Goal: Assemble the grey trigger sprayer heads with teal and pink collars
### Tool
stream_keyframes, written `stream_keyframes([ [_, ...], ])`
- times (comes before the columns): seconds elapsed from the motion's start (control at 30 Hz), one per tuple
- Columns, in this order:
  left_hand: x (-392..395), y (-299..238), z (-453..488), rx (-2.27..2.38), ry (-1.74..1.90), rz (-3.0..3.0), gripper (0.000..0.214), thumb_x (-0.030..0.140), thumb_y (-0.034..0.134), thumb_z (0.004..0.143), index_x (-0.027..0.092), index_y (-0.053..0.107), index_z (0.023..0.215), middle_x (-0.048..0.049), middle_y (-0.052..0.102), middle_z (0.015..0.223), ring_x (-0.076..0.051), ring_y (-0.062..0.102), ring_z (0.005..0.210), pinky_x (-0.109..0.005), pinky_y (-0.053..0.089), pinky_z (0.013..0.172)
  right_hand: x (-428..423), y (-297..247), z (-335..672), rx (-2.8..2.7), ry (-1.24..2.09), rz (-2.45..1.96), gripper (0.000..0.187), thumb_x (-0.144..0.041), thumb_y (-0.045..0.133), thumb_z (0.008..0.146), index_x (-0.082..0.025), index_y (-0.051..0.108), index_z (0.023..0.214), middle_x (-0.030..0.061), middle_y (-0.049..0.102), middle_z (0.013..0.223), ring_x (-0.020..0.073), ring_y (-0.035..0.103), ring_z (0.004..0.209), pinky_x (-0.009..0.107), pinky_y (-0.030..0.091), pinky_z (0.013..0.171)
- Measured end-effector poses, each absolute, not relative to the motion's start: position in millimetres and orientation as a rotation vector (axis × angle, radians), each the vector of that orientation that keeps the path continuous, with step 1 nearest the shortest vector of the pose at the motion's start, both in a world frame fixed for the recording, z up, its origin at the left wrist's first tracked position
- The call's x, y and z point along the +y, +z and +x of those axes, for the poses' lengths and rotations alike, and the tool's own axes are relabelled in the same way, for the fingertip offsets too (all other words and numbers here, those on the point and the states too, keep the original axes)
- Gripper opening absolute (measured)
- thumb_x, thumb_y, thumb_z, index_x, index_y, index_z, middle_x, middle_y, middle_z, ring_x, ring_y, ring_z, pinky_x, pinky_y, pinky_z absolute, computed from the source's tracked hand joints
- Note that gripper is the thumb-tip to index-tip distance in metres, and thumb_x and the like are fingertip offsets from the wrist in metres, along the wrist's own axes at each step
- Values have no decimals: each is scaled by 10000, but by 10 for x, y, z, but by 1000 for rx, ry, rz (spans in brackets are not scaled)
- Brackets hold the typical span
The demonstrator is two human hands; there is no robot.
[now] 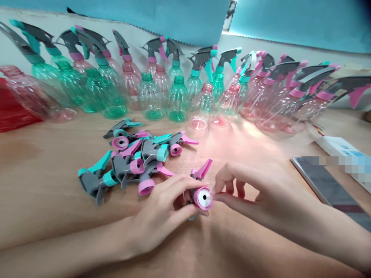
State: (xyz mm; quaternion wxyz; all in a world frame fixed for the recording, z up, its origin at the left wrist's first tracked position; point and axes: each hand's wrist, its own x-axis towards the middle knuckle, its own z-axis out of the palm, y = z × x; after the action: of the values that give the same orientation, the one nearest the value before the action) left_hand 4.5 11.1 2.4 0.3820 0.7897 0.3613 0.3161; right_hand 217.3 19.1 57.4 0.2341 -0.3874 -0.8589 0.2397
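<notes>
My left hand grips a grey spray trigger head by its pink collar, with the collar's opening turned toward me. Inside the collar sits a white disc with a small black hole. A pink trigger lever sticks up behind it. Close at the collar's right edge, my right hand has its thumb and forefinger pinched together. Whatever is between those fingertips is too small and blurred to name. To the left lies a loose heap of grey trigger heads with pink or turquoise collars and levers.
Along the back stand open-necked green bottles and pink bottles. Around and behind them are bottles fitted with spray heads. A red plastic bag is at far left. A phone and a white power strip lie at right.
</notes>
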Motion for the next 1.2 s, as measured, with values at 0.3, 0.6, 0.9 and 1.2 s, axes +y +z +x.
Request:
stream_keyframes([
  [0.3, 134, 19, 52, 956, 798, 2015, 269, 103, 638, 831, 245, 586, 1053, 32, 606, 917, -114, 535, 757, -211, 408, 660, 156, 506, 2131, -2411, 646, -1095, 165, -148, 633, 812, -236, 531, 907, -75, 634, 817, 73, 537, 666, 195, 391, 576],
  [0.6, 121, 7, 32, 957, 774, 2038, 364, 55, 640, 811, 230, 581, 1124, 20, 615, 964, -113, 535, 778, -214, 411, 689, 109, 518, 2108, -2520, 559, -1071, 86, -157, 565, 855, -211, 517, 900, -21, 618, 826, 113, 542, 672, 232, 395, 546],
  [0.9, 99, 27, 15, 878, 755, 2066, 234, 70, 623, 829, 210, 611, 1016, 7, 572, 970, -102, 507, 758, -192, 409, 654, 110, 593, 2128, -2606, 576, -1028, 156, -157, 542, 851, -215, 523, 995, 18, 650, 890, 142, 599, 741, 267, 453, 641],
  [1.2, 117, 23, 36, 949, 792, 1982, 162, 62, 620, 817, 197, 607, 905, 19, 567, 913, -101, 508, 719, -198, 415, 639, 113, 500, 2037, -2510, 458, -962, 57, -187, 515, 880, -189, 524, 936, 34, 664, 836, 160, 622, 739, 270, 465, 625],
])
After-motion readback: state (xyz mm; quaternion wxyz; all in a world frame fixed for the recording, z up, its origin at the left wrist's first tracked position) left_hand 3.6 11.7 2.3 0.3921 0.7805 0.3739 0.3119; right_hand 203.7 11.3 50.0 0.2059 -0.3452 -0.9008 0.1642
